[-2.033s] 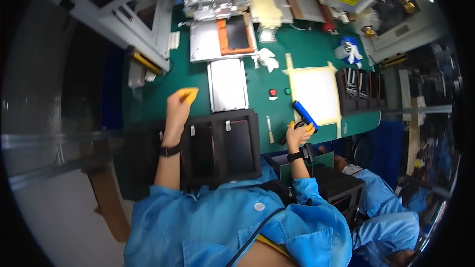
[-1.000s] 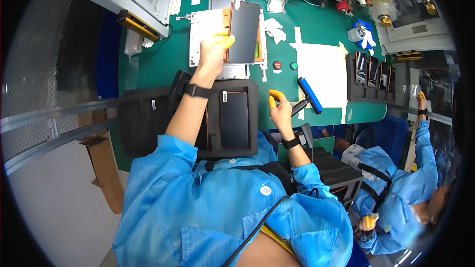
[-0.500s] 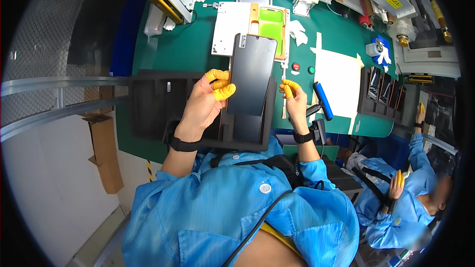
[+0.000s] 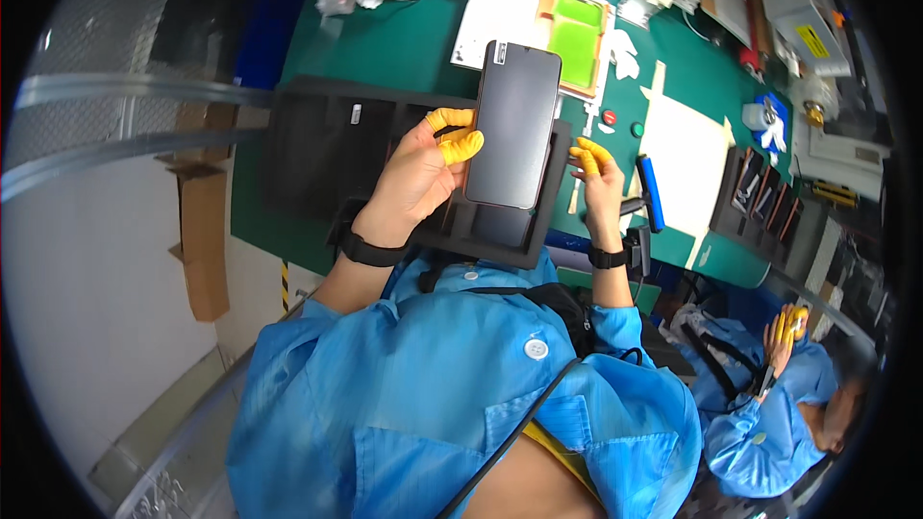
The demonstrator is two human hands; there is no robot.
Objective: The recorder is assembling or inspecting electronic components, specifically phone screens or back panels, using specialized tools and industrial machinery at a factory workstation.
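My left hand [image 4: 428, 168], with yellow finger cots, is closed on the left edge of a dark smartphone [image 4: 519, 130]. The phone is tilted, its flat face turned up, with a small white label near the top left corner. It is held above a black foam tray [image 4: 312, 139], where another dark phone [image 4: 502, 226] lies partly hidden in a slot. My right hand [image 4: 601, 187], also with yellow finger cots, is apart from the phone, to its right. Its thumb and fingers are drawn together in a pinch; anything between them is too small to make out.
Behind the phone stands a white fixture [image 4: 500, 14] with a bright green nest [image 4: 577, 38]. To the right are a red button [image 4: 609, 117], a green button, a blue roller [image 4: 651, 194], a taped white sheet [image 4: 683, 173] and a tray of phones [image 4: 764, 197]. A co-worker [image 4: 769, 423] sits at right.
The view has shifted, so the bench appears higher and further right. My left hand still holds the phone, and my right hand stays beside it. The co-worker's raised arm has come down.
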